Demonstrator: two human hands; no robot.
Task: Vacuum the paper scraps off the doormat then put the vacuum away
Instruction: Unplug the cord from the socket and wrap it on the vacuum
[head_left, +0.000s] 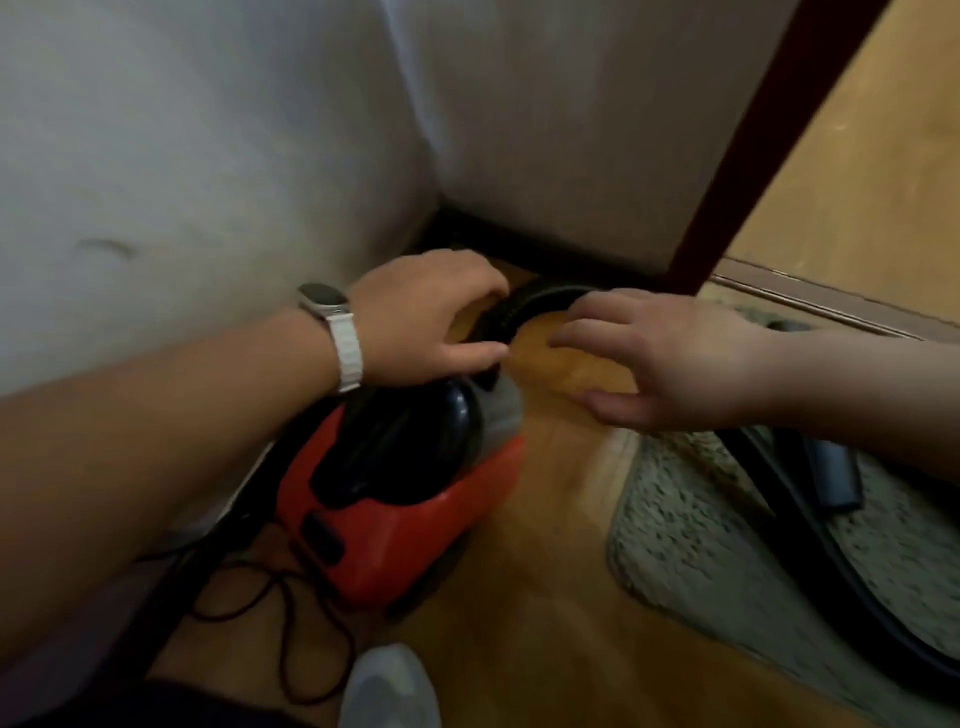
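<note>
A red and black vacuum (395, 499) sits on the wooden floor against the white wall, in the corner. Its black ribbed hose (524, 306) curves out from the front of the body. My left hand (431, 317), with a white watch on the wrist, is curled around the hose near where it meets the body. My right hand (654, 358) hovers just right of the hose with fingers spread and holds nothing. The grey speckled doormat (691, 535) lies to the right. The black hose and a dark nozzle (836, 478) rest on the doormat. I see no paper scraps.
A black power cord (291, 613) lies looped on the floor beside the vacuum. A dark red door edge (748, 171) stands at the right of the corner, with a metal threshold (810, 296) behind the mat. A white shoe (384, 686) shows at the bottom.
</note>
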